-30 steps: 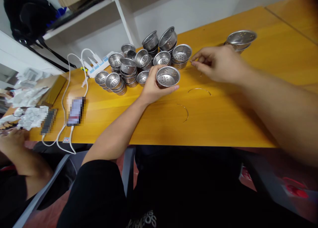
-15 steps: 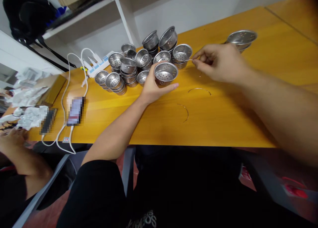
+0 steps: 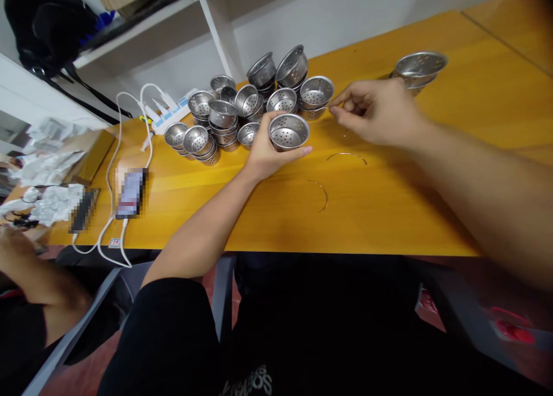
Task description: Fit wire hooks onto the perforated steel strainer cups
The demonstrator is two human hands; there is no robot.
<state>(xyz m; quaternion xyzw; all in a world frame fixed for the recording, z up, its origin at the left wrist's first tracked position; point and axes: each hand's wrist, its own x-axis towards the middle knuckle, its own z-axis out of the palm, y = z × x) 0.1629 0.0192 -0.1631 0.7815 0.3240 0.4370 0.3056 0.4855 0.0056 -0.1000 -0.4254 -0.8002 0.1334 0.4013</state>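
My left hand (image 3: 270,149) is wrapped round a perforated metal cup (image 3: 288,132), its open top facing up towards me. Between thumb and forefinger, my right hand (image 3: 371,109) pinches a thin wire (image 3: 325,107), whose tip points left past the rear of the held cup. Two more pieces of curved wire lie on the table: a wide arc (image 3: 347,153) below my right hand and a smaller one (image 3: 326,197) nearer the front edge. Behind my left hand stand several stacks of similar perforated cups (image 3: 223,115), some of them tilted.
Another perforated cup (image 3: 421,68) stands at the right rear of the wooden table (image 3: 389,212). To the left are a power strip (image 3: 175,117), a phone (image 3: 131,193) on a white cable, and plastic bags (image 3: 60,203). Another person's arm (image 3: 38,269) is at the far left.
My right hand has shifted slightly left, bringing the wire with it. My left hand and its cup have dipped very slightly. The other person's hand at the far left has moved.
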